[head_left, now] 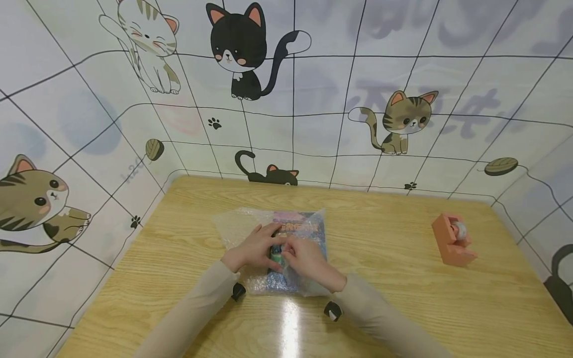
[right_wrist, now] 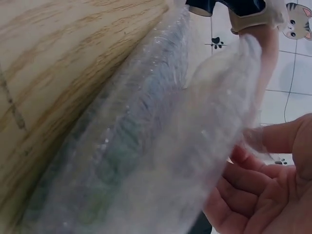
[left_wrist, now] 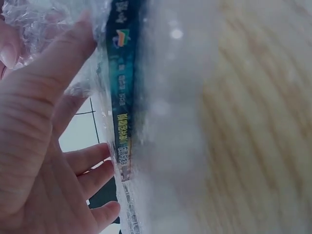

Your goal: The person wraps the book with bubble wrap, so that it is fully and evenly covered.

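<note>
A thin colourful book [head_left: 309,227] lies flat on the table, with bubble wrap [head_left: 235,228] under and around it. Its dark blue spine [left_wrist: 122,83] with printed characters shows through the plastic in the left wrist view. My left hand [head_left: 256,247] rests on the wrapped book, fingers spread and mostly straight. Just to its right, my right hand [head_left: 310,260] pinches the edge of a bubble wrap flap [right_wrist: 195,141] between thumb and fingers. In the right wrist view this flap stands lifted off the cover. The two hands nearly meet above the book's middle.
An orange tape dispenser [head_left: 453,239] with a roll of clear tape stands at the right of the wooden table [head_left: 380,233]. Cat-printed cloth walls [head_left: 322,134] rise behind the table and along its sides. Loose bubble wrap spreads left of the book.
</note>
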A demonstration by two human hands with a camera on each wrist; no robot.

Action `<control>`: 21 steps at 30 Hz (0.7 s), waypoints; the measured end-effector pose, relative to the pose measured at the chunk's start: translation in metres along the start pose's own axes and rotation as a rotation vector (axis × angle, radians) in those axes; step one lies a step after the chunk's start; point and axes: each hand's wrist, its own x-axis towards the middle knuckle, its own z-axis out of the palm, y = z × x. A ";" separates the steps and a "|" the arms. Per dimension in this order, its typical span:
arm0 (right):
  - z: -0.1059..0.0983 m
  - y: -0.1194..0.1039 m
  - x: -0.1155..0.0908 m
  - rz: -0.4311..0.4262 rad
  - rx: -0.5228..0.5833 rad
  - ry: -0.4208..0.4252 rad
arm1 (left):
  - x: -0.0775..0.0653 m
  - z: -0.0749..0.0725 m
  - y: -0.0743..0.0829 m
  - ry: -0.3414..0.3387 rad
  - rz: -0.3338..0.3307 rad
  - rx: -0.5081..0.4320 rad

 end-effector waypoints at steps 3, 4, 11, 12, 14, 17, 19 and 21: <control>0.000 0.003 0.000 -0.017 0.038 -0.046 | 0.000 0.000 0.000 -0.006 -0.002 -0.002; -0.001 0.005 0.000 -0.028 0.050 -0.069 | 0.000 0.000 -0.001 -0.006 0.001 0.001; -0.015 0.023 0.003 -0.094 0.269 -0.353 | 0.001 -0.001 -0.002 -0.007 0.043 0.067; -0.018 0.026 0.003 -0.096 0.306 -0.377 | 0.001 -0.001 -0.002 -0.007 0.046 0.069; -0.023 0.032 0.002 -0.109 0.331 -0.380 | 0.001 -0.001 -0.002 -0.012 0.044 0.078; -0.029 0.041 -0.001 -0.158 0.254 -0.314 | 0.000 -0.001 -0.002 -0.022 0.035 0.073; -0.032 0.047 -0.004 -0.176 0.150 -0.266 | 0.000 -0.001 -0.002 -0.021 0.038 0.073; -0.035 0.052 -0.007 -0.176 0.052 -0.257 | 0.000 -0.001 -0.003 -0.020 0.041 0.074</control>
